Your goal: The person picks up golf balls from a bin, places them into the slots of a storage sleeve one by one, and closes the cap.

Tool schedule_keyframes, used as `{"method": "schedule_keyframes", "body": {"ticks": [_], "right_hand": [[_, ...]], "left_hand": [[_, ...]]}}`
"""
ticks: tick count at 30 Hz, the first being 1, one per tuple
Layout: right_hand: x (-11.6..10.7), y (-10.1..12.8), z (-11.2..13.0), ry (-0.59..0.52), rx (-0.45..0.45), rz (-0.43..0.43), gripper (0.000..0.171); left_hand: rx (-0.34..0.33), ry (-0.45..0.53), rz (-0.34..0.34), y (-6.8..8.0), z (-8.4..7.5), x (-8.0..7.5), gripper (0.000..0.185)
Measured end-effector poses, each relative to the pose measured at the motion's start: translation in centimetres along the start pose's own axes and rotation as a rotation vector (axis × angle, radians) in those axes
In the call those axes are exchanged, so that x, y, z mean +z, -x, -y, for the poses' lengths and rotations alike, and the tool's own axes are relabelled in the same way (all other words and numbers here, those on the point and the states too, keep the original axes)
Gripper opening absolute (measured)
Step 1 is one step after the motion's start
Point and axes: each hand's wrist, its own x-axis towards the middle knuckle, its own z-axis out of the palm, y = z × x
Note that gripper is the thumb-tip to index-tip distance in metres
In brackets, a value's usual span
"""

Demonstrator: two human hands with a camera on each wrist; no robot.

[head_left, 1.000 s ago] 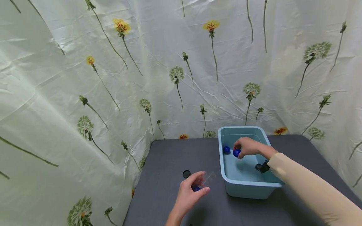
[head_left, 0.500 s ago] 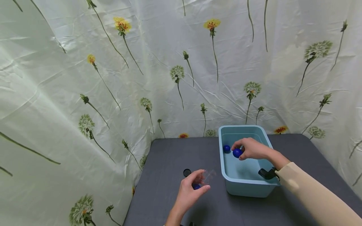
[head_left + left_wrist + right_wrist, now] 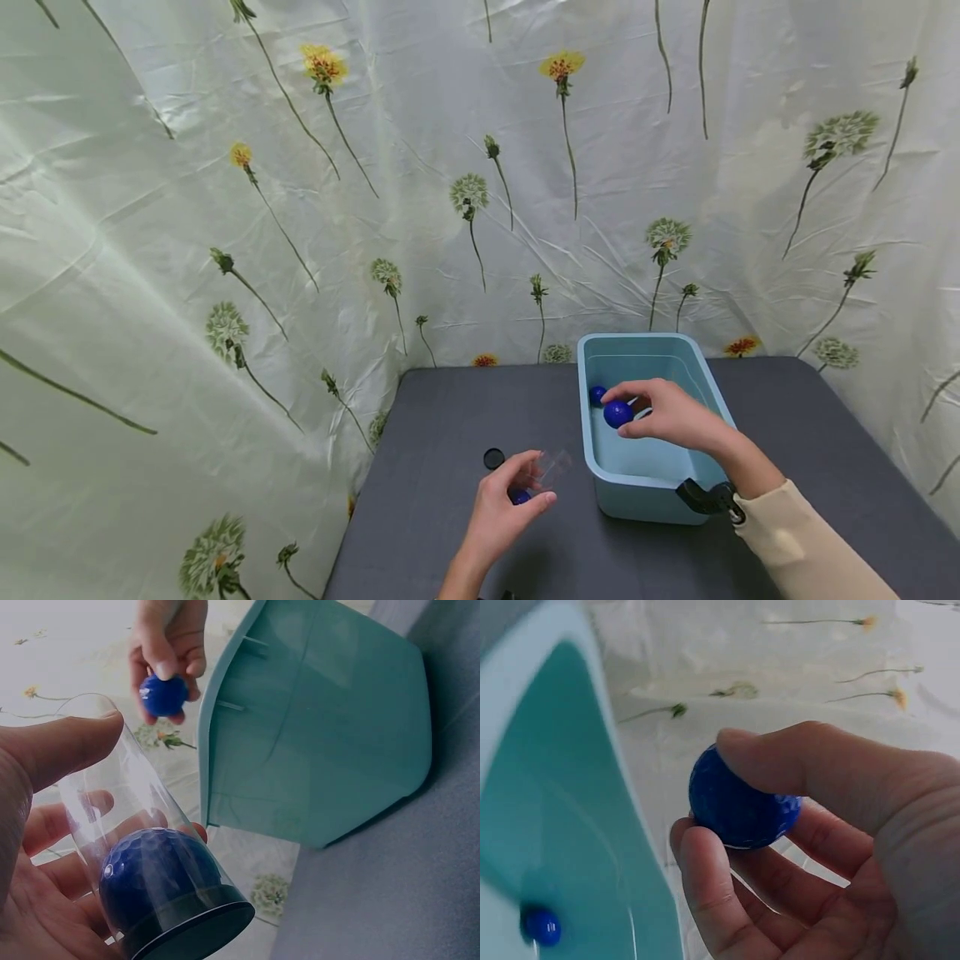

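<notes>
Right hand (image 3: 667,414) pinching a blue ball (image 3: 618,413) between thumb and fingertips, grip narrow and closed round it, held just above the left part of the light-blue tub (image 3: 651,500). Down and to the left of that ball, across the tub's left wall, a clear plastic tube (image 3: 546,472) cradled in the left hand (image 3: 501,512), thumb on one side and fingers under it, grip wrapped loosely round the tube. Long axis of the tube tilted, open mouth up and toward the tub, black closed end low in the palm, one blue ball (image 3: 154,874) already at its bottom. Ball in the right hand nearer the tube's mouth than anything else loose. Second blue ball (image 3: 597,395) lying on the tub floor near the far left corner, just behind the raised one. Small black cap (image 3: 493,457) flat on the dark counter (image 3: 450,417) beside the left hand, apart from it. Bare counter between tube and tub wall; flowered curtain (image 3: 300,208) close behind and to the left.
</notes>
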Motion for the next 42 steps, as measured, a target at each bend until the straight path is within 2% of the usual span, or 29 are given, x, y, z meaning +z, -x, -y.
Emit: {"method": "schedule_keyframes", "body": {"ticks": [6,13,17,22,28,33,42], "right_hand": [[1.7,0.9,0.9,-0.158,-0.019,-0.027,0.045],[3.6,1.5,1.2,-0.275,-0.054,-0.013,0.046],[4.7,1.7,1.4,-0.302,-0.085,0.000,0.043],[5.8,1.9,1.9,-0.339,-0.072,-0.007,0.041],[6.3,2.2,2.5,-0.358,-0.054,-0.002,0.042],[6.5,2.1,2.6,-0.364,-0.040,0.012,0.041],[7.2,2.0,2.4,-0.319,-0.047,0.007,0.039]], "left_hand": [[0.013,-0.006,-0.003,-0.1,0.1,0.0,0.050],[0.037,-0.007,-0.010,-0.1,0.3,0.2,0.050],[0.075,0.000,-0.014,0.0,0.6,0.5,0.051],[0.107,0.017,0.007,-0.2,0.7,0.9,0.051],[0.077,0.033,0.026,-0.5,0.3,1.1,0.051],[0.051,0.008,0.031,-0.6,0.1,1.2,0.051],[0.018,-0.015,0.033,-0.7,0.0,1.2,0.048]]}}
